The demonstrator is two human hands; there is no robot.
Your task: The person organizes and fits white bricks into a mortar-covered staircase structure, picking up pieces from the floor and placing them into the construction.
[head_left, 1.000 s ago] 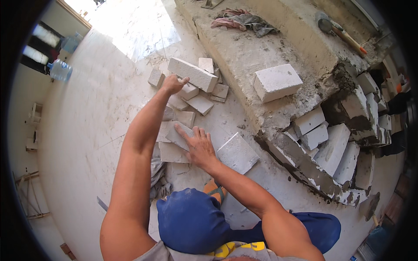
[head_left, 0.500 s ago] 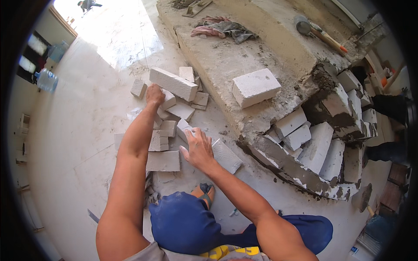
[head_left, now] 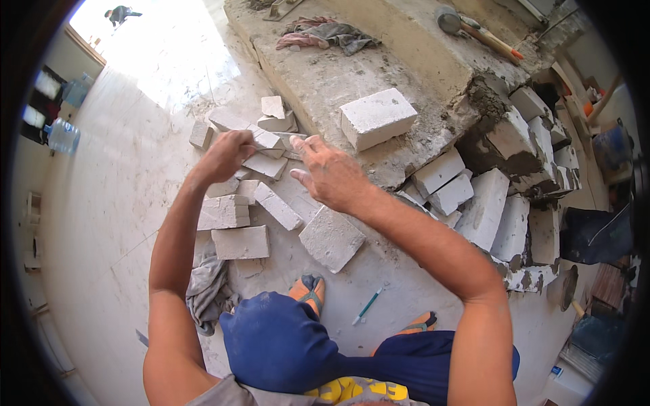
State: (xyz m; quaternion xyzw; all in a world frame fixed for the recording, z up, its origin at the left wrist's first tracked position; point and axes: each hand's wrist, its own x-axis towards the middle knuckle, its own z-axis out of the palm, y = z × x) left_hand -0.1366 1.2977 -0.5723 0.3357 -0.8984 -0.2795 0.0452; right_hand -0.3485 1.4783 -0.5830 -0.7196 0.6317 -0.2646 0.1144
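Note:
My left hand [head_left: 231,154] is closed at the long white block [head_left: 227,119] in a loose pile; what its fingers hold is unclear. My right hand [head_left: 323,174] hovers right of it, fingers curved, thumb apart, fingertips near a thin pale piece I cannot make out. Below lie more cut blocks [head_left: 240,242] and a broken square block [head_left: 332,238]. A separate white block [head_left: 378,116] rests on the concrete step just beyond my right hand. A teal pen-like object [head_left: 367,305] lies beside my sandalled foot, and a grey cloth [head_left: 210,294] lies left of my knee.
Concrete steps [head_left: 291,81] rise at the right, holding rags [head_left: 328,35] and a long-handled mallet [head_left: 491,40]. Mortared blocks [head_left: 514,142] form a rough edge below them. A trowel [head_left: 569,287] stands at lower right, water jugs [head_left: 62,135] at far left. Another person [head_left: 122,15] is in the bright doorway.
My right hand has moved up and right, away from the nearer blocks. My left hand has dropped slightly. A block under my right hand is now uncovered, and my view has shifted.

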